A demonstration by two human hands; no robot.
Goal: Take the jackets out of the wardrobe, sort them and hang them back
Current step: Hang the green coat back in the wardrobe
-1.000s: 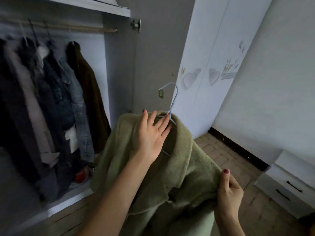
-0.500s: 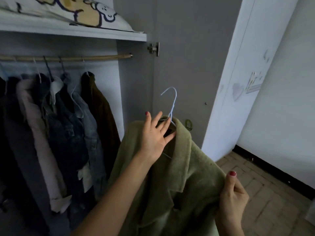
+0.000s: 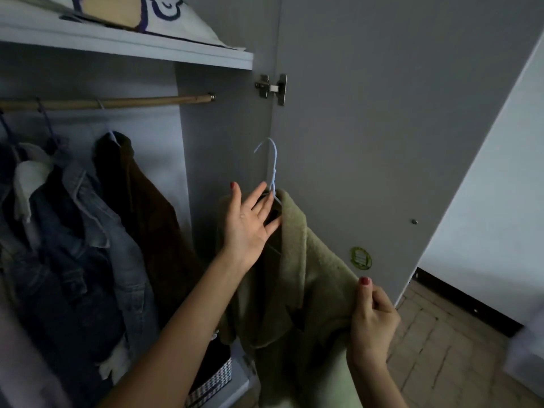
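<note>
Item in hand: 1 green jacket (image 3: 297,269) on a pale blue wire hanger (image 3: 272,169), held in front of the open wardrobe, to the right of the hanging rail (image 3: 117,102) and below its level. It is not yet on the rail.

Left hand (image 3: 250,222): fingers straight and spread, palm toward the camera, resting against the collar at the neck of the hanger. The hook stands up just beyond the fingertips. Judgement: this hand carries the weight from under the hanger neck and keeps the hook upright and free for the rail. Whether any finger hooks the wire behind the collar cannot be told.

Right hand (image 3: 372,316): fingers curled, thumb on top, pinching the jacket's shoulder fabric. Judgement: this keeps the shoulder spread on the hanger so the garment does not slide off during the lift.

On the rail: 1 brown jacket (image 3: 141,207) at the right end of the row, then a denim jacket (image 3: 97,231) and darker garments to the left. Bare rail remains between the brown jacket and the wardrobe side panel, the likely slot.

Risk: the hook faces left and must be raised above the rail; the wire hanger may tilt under the heavy cloth.
</note>
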